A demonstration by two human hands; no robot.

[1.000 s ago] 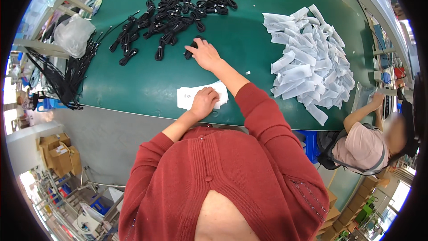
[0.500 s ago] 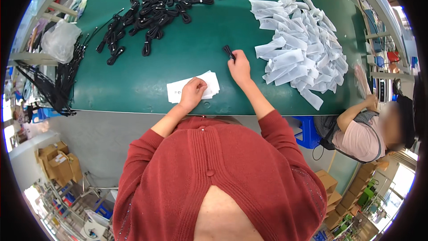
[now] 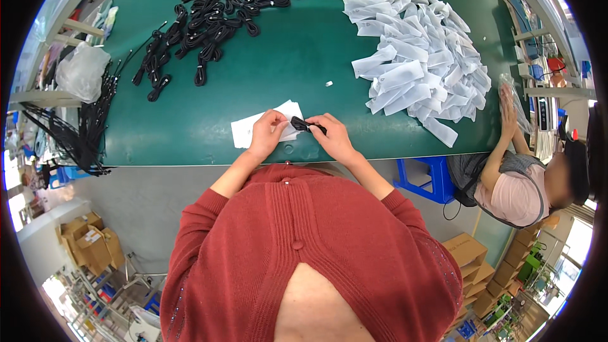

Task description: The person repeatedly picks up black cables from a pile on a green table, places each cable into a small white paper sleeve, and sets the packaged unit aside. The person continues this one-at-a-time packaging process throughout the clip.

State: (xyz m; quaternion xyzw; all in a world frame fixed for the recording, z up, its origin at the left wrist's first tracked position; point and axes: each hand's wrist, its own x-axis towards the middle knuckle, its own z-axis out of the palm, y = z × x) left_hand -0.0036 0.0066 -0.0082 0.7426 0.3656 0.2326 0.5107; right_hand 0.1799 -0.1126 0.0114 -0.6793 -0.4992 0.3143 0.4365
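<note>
Pinching a black cable bundle [image 3: 301, 125], the right hand [image 3: 334, 138] holds it just beside the left hand [image 3: 266, 134], its fingers curled over white pouches [image 3: 244, 132], seemingly steadying them, any grip unclear.

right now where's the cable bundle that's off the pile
In the head view, the cable bundle is in the right hand, right of the left hand, at the right end of the white stack.
</note>
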